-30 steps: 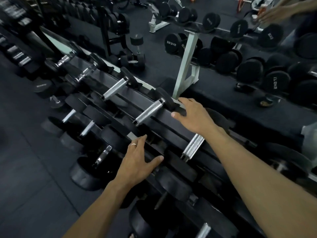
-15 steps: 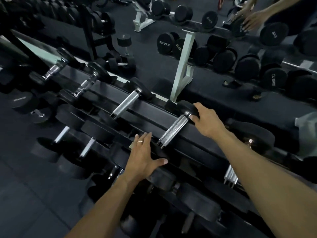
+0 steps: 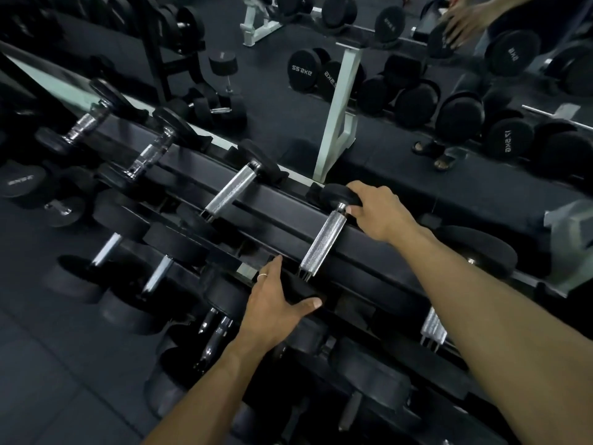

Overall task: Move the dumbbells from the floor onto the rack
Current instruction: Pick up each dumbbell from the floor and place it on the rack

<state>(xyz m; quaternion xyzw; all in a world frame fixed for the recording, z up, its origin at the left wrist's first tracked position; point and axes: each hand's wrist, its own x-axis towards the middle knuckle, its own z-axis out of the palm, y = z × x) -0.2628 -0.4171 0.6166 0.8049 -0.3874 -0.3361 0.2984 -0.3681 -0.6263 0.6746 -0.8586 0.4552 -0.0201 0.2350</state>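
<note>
A dumbbell (image 3: 322,244) with a knurled silver handle and black heads lies across the top tier of the black rack (image 3: 282,203). My right hand (image 3: 378,213) is curled over its far head. My left hand (image 3: 276,303) clasps its near head, thumb spread to the right, a ring on one finger. Both heads are largely hidden under my hands. Further dumbbells (image 3: 229,189) lie on the same tier to the left.
Lower tiers hold several black dumbbells (image 3: 160,274). A mirror behind the rack reflects a white-framed rack (image 3: 340,114) of dumbbells, sandalled feet (image 3: 433,152) and another pair of hands (image 3: 465,19). Dark rubber floor (image 3: 48,364) lies at lower left.
My right hand has closed over the dumbbell's far head and my left hand has moved up onto its near head. The view has moved closer to the rack.
</note>
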